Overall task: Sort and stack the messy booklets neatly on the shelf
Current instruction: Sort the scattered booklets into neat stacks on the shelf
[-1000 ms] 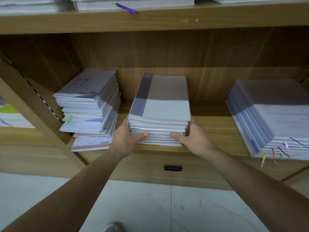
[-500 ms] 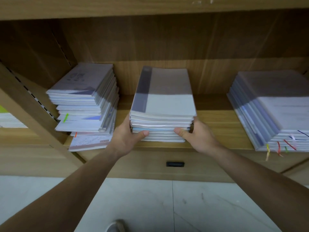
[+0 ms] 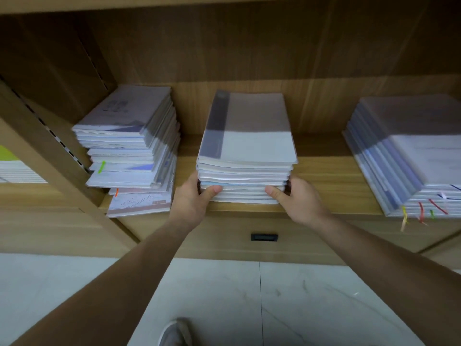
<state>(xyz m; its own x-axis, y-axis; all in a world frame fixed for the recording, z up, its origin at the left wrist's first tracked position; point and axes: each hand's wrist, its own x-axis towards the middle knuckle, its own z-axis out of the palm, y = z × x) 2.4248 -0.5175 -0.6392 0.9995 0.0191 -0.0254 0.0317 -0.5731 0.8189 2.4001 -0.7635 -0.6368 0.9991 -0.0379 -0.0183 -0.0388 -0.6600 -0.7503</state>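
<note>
Left of your left hand [image 3: 192, 204] slumps a ragged pile of white and blue paper booklets [image 3: 129, 146]. Both hands grip the grey-and-white-covered middle stack [image 3: 247, 151] on the wooden shelf [image 3: 324, 176]. Your fingers [image 3: 212, 191] curl round its lower front corners, thumbs on the front edge. Beyond your right hand [image 3: 300, 203] sits a slanted white-and-blue stack [image 3: 409, 151]. You look to be squaring the stack, and next its uneven edges need nudging flush.

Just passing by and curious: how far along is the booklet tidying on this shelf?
About midway, I'd guess. The right pile looks orderly, though slanted. The left hand and right hand grip the middle pile, squaring its edges. The left pile is crooked, its bottom booklet jutting out: that is left.
</note>
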